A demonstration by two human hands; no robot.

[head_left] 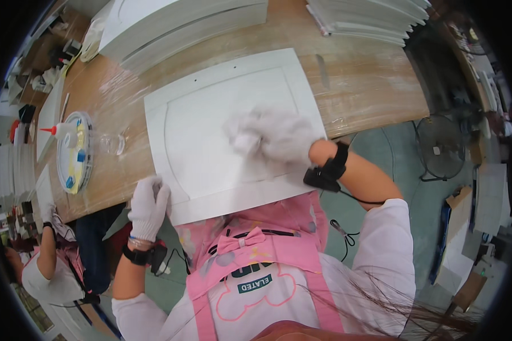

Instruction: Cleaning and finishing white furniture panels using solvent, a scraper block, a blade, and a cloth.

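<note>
A flat white panel (210, 142) with a shallow framed groove lies slightly turned on the table, its near edge reaching over my pink apron. At its near left edge, my left hand (148, 207) in a white knit glove is closed, with the thumb against the panel. Over the middle right of the panel is my right hand (276, 136), also in a white glove and blurred by motion. Its fingers look bunched together; anything white inside them blends with the glove. Two small dark dots mark the panel's far part.
A stack of white panels (182, 34) stands at the far left, another stack (370, 20) at the far right. Left of my panel, a round lid (82, 165) holds a red-tipped squeeze bottle (68, 135). A co-worker (45, 261) is at the left; a fan (440, 146) stands right.
</note>
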